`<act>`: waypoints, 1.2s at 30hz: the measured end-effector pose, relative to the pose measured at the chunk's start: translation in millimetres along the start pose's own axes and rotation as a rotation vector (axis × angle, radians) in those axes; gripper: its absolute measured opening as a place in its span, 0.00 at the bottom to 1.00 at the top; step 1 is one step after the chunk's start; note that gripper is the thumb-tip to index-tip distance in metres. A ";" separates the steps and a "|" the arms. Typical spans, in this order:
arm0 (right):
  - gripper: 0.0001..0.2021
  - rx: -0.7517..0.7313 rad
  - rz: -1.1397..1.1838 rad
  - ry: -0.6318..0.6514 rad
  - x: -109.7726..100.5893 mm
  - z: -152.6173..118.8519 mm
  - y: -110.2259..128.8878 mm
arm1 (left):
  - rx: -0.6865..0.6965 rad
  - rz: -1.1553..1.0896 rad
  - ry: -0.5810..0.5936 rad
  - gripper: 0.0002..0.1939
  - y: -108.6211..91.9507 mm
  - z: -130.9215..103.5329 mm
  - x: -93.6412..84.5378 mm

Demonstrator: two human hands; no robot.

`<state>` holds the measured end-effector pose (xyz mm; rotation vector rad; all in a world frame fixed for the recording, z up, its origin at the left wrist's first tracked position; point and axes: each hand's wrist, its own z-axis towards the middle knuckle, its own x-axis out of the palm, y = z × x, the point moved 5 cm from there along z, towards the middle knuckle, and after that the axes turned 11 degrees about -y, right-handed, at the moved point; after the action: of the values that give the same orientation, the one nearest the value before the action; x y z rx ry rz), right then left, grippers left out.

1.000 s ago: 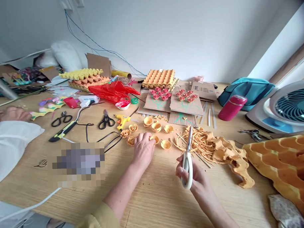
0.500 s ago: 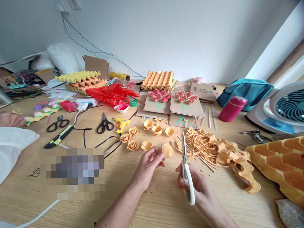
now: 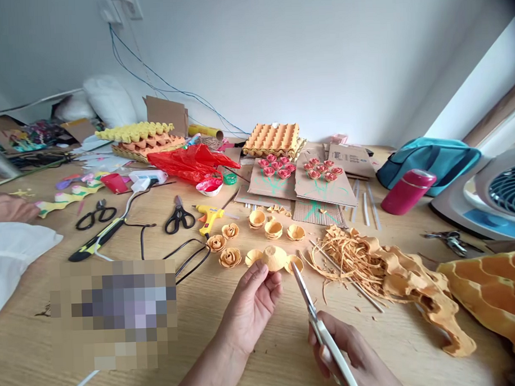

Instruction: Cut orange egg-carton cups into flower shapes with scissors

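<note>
1. The cup (image 3: 274, 257) looks light, dry and fairly stiff, probably easy to crush or tear; a gentle pinch on its edge should suit it.
2. It is pale orange, flared and base up, with a rough, pulpy surface.
3. It sits at the fingertips of the left hand (image 3: 255, 305), thumb and fingers pinched narrow on its near edge, over the table (image 3: 284, 361).
4. The right hand (image 3: 351, 350) has its fingers wrapped around the scissors (image 3: 314, 315), blades nearly together, pointing towards the cups.
5. Beyond lie paper roses (image 3: 230, 257) and orange scraps (image 3: 348, 257).
</note>
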<state>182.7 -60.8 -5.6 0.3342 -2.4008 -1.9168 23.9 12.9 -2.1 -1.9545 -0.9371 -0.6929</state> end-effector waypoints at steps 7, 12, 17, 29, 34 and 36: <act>0.19 0.005 -0.145 -0.014 -1.5 -3.8 -3.9 | -0.071 -0.084 -0.052 0.12 6.3 -3.5 -2.0; 0.20 -0.029 -0.141 0.010 2.7 -0.7 -6.4 | -0.116 -0.044 0.015 0.15 17.9 -6.2 0.2; 0.24 -0.081 -0.158 0.028 5.6 1.5 -8.6 | -0.104 -0.020 0.041 0.15 20.5 -6.1 0.7; 0.26 -0.153 -0.239 -0.003 3.5 5.1 -15.0 | -0.100 -0.004 0.041 0.13 23.7 -7.0 -0.3; 0.27 -0.185 -0.243 -0.023 2.9 4.8 -11.7 | -0.116 -0.021 0.036 0.15 24.9 -8.2 0.1; 0.27 -0.199 -0.244 -0.028 3.8 4.0 -9.4 | -0.111 -0.026 0.027 0.15 24.3 -8.7 0.2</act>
<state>179.5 -59.7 -16.0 0.6176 -2.2488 -2.2519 42.8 -3.4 -8.5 -2.0278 -0.9263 -0.8000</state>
